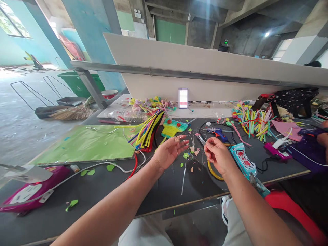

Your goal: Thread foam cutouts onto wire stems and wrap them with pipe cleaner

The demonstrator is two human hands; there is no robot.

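Note:
My right hand (216, 153) is closed around a pair of scissors (201, 139). Their silver pointed blades stick out toward the left, while the handles are hidden in my fingers. A small pink scrap (197, 134) shows by the tips. To the left, my left hand (171, 152) is raised above the table with its palm turned inward and fingers loosely curled apart. A thin pale strand runs near those fingers; whether they touch it is unclear. Below both hands lie green star-shaped cutouts (185, 155) and peach paper scraps (196, 151). Behind my left hand is a yellow and teal pipe-cleaner piece (173, 128).
A blue glue gun (220, 135), a yellow tape roll (214, 172) and a light-blue packet (243, 159) lie to the right. Pipe-cleaner bundles (146, 133) and a green sheet (84, 143) lie left. A phone (182, 98) stands behind. Another person's hand (323, 138) is at far right.

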